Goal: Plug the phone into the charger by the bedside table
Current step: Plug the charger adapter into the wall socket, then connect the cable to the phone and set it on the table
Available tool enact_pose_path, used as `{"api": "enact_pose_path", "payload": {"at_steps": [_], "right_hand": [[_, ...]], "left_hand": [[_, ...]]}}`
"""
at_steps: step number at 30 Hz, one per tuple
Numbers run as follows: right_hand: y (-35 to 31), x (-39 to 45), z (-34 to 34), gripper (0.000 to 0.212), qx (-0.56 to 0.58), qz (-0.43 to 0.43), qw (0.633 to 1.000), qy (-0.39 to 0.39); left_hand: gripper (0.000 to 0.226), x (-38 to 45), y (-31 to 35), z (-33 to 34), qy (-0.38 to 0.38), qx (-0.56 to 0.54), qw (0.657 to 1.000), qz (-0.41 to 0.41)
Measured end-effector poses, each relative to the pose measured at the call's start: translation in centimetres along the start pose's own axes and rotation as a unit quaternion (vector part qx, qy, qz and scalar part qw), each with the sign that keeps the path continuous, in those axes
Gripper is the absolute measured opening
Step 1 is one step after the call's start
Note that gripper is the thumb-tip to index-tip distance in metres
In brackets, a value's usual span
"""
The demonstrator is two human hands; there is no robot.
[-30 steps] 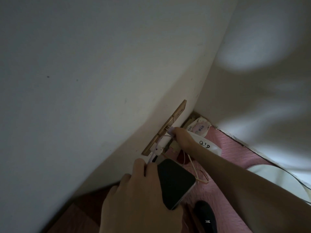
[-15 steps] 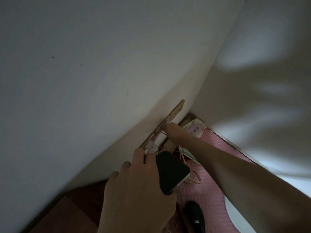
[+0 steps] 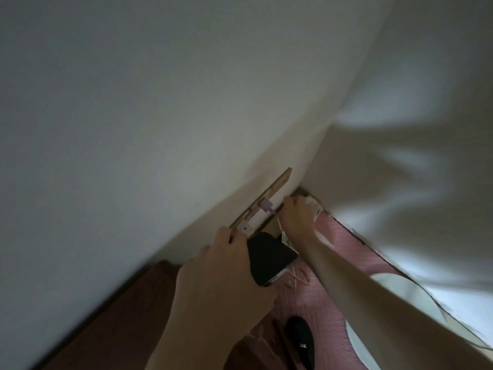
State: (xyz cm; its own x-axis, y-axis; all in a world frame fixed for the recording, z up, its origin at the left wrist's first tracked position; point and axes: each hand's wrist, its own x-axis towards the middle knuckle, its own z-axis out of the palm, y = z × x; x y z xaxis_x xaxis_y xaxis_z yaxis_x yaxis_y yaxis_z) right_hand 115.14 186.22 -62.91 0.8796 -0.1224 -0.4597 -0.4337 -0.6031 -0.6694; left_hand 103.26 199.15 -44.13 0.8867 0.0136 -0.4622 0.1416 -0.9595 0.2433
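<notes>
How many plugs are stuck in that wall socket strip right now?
2. A purple plug sits mid-strip, left of the right hand; a white plug sits lower, just above the left hand. The hands may hide more.

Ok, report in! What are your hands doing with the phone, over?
Left hand holding phone. Right hand at wall socket, near purple plug. Cable not seen in phone. Dim, nothing blocking.
</notes>
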Motion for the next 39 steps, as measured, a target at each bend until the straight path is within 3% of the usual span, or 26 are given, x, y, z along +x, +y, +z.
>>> {"api": "enact_pose_path", "payload": {"at_steps": [2, 5, 7, 9, 12, 14, 16, 17, 20, 25, 28, 31, 33, 36, 39], "right_hand": [[-1.5, -6.7, -3.1, 0.017, 0.144, 0.009, 0.987, 0.07], [-5.2, -17.3, -7.7, 0.027, 0.207, -0.004, 0.974, 0.096], [-7.4, -23.2, -9.9, 0.039, 0.207, -0.012, 0.976, 0.059], [-9.1, -27.4, -11.5, 0.046, 0.204, 0.049, 0.976, -0.054], [-11.7, -31.3, -13.4, 0.049, 0.29, 0.25, 0.894, -0.234], [-12.3, -32.5, -14.4, 0.044, 0.412, 0.268, 0.817, -0.301], [-12.4, -32.8, -15.0, 0.036, 0.553, 0.238, 0.732, -0.318], [-12.4, -33.0, -15.3, 0.039, 0.59, 0.243, 0.707, -0.303], [-13.4, -33.5, -15.7, 0.039, 0.64, 0.257, 0.668, -0.277], [-14.3, -33.6, -16.5, 0.017, 0.612, 0.227, 0.722, -0.23], [-14.3, -32.6, -17.4, 0.033, 0.626, 0.192, 0.739, -0.157], [-15.0, -33.2, -19.7, 0.036, 0.618, 0.143, 0.762, -0.131], [-15.6, -34.0, -21.3, 0.033, 0.589, 0.09, 0.795, -0.111], [-16.7, -34.8, -23.6, 0.033, 0.541, 0.014, 0.835, -0.096], [-17.7, -36.1, -24.6, 0.045, 0.485, -0.066, 0.865, -0.108]], "left_hand": [[0.048, -1.9, 0.1, -1.7, 0.004, -0.051, 0.999, -0.014], [0.046, -5.0, 0.7, -4.6, 0.012, -0.086, 0.996, -0.032], [0.045, -7.5, 1.6, -6.7, 0.02, -0.106, 0.993, -0.039], [0.044, -10.2, 2.7, -8.4, 0.039, -0.132, 0.99, -0.038], [0.039, -13.9, 4.0, -10.3, 0.063, -0.172, 0.983, -0.034], [0.039, -16.0, 4.6, -11.3, 0.074, -0.193, 0.978, -0.032], [0.043, -17.7, 5.2, -12.1, 0.091, -0.204, 0.974, -0.038], [0.045, -18.5, 5.4, -12.4, 0.1, -0.21, 0.972, -0.043], [0.048, -20.6, 5.7, -13.2, 0.13, -0.224, 0.965, -0.041], [0.036, -23.7, 5.5, -13.0, 0.154, -0.285, 0.945, -0.051], [0.031, -25.2, 4.5, -11.8, 0.13, -0.315, 0.937, -0.077], [0.031, -26.5, 3.7, -10.7, 0.112, -0.34, 0.928, -0.104], [0.033, -27.1, 3.2, -10.1, 0.109, -0.324, 0.932, -0.124], [0.045, -27.8, 2.6, -9.5, 0.091, -0.302, 0.937, -0.15], [0.071, -28.6, 2.4, -9.2, 0.086, -0.295, 0.937, -0.167]]}}
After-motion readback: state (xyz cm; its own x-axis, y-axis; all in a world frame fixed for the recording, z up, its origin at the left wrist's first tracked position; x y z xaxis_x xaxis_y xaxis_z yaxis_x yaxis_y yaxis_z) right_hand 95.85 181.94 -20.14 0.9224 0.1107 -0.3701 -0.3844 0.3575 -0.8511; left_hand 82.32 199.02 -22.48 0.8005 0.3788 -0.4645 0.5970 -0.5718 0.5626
